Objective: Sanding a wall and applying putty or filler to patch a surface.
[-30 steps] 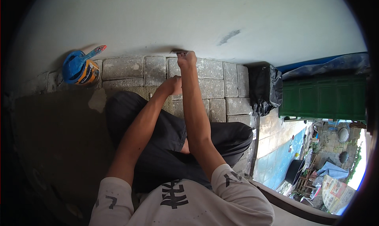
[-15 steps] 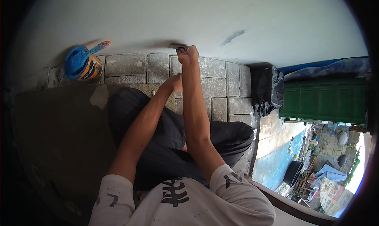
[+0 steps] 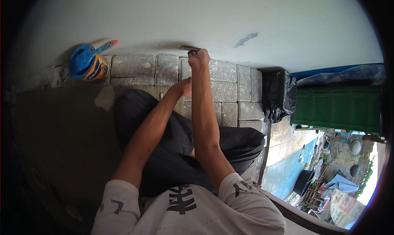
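Observation:
My right hand [image 3: 198, 58] is closed around a thin, flat, grey tool [image 3: 189, 49], held against the foot of the pale wall [image 3: 172, 17]. Its exact kind is too small to make out. Lower down, my left hand [image 3: 186, 86] hangs over the grey paving blocks [image 3: 167, 67]; its fingers are hidden behind my right forearm. To the left, an orange and black bucket [image 3: 97, 69] with a blue-smeared top stands by the wall. Across it rests a blue-stained paintbrush [image 3: 98, 49] with a red-tipped handle.
A dark grey smudge [image 3: 246, 39] marks the wall to the right. Beyond the paving sits a black plastic-wrapped block [image 3: 279, 91], beside a green panelled structure [image 3: 336, 108]. My folded legs [image 3: 164, 140] occupy the ground before me. Clutter, including a blue cloth [image 3: 341, 183], lies far right.
The whole view has shifted slightly. My right hand and the flat tool have turned a little, and more of the tool's length shows along the wall. My left hand stays low.

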`<act>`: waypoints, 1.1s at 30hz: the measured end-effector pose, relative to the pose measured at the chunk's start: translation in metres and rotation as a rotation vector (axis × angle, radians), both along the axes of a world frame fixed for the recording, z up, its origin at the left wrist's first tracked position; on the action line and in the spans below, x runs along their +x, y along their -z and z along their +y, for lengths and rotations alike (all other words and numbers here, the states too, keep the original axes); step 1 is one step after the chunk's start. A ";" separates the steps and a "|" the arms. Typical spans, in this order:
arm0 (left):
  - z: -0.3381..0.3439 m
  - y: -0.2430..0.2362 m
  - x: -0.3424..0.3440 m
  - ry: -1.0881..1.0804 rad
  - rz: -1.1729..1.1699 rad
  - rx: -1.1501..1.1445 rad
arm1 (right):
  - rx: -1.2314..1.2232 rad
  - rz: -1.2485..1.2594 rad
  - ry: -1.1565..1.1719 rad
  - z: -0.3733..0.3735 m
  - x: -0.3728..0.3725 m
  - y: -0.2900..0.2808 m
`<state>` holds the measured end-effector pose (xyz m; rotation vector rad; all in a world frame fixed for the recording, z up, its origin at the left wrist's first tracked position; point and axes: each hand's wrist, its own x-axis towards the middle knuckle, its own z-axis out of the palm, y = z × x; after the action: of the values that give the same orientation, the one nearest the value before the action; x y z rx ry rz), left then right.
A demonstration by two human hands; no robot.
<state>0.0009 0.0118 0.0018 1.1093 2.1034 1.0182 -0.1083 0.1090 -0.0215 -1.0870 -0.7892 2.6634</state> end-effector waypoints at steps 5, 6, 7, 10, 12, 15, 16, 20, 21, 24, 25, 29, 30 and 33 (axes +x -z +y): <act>-0.007 0.011 -0.004 -0.079 -0.088 0.082 | -0.042 -0.027 -0.043 -0.017 -0.001 -0.004; -0.008 0.013 -0.004 -0.091 -0.101 0.090 | -0.027 0.041 -0.035 -0.021 0.001 -0.005; -0.011 0.015 -0.004 -0.104 -0.110 0.096 | -0.013 0.110 -0.026 -0.027 0.003 -0.006; -0.001 0.008 -0.006 -0.093 -0.151 0.139 | -0.031 0.038 -0.002 -0.007 -0.009 -0.007; -0.002 0.011 -0.002 -0.103 -0.187 0.166 | 0.002 0.033 -0.007 -0.008 -0.008 -0.007; 0.004 0.010 -0.006 -0.073 -0.223 0.129 | 0.002 0.023 -0.021 0.001 -0.007 -0.013; 0.013 0.028 -0.005 -0.065 -0.215 0.118 | -0.043 0.024 -0.036 0.006 -0.009 -0.019; 0.009 0.041 -0.007 -0.014 -0.153 0.395 | 0.042 0.076 -0.056 -0.009 0.010 -0.027; 0.022 0.014 -0.007 0.101 0.123 0.008 | 0.027 0.016 -0.038 0.013 0.008 -0.024; 0.005 0.070 -0.006 -0.158 0.425 0.351 | -0.008 0.074 -0.034 -0.012 -0.001 -0.032; 0.005 0.072 -0.011 -0.167 0.424 0.344 | 0.029 0.152 0.024 -0.009 0.003 -0.033; 0.021 0.054 -0.011 -0.255 0.045 0.070 | 0.170 0.206 0.092 0.017 0.010 -0.047; 0.012 0.054 -0.006 -0.279 0.009 0.105 | 0.276 0.228 0.083 0.009 0.022 -0.054; 0.009 0.044 -0.006 -0.294 -0.039 0.133 | 0.419 0.235 0.089 0.013 0.033 -0.070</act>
<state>-0.0051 0.0209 -0.0420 0.8460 2.2380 1.3217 -0.0752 0.1225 0.0483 -0.6741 -1.1473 2.3412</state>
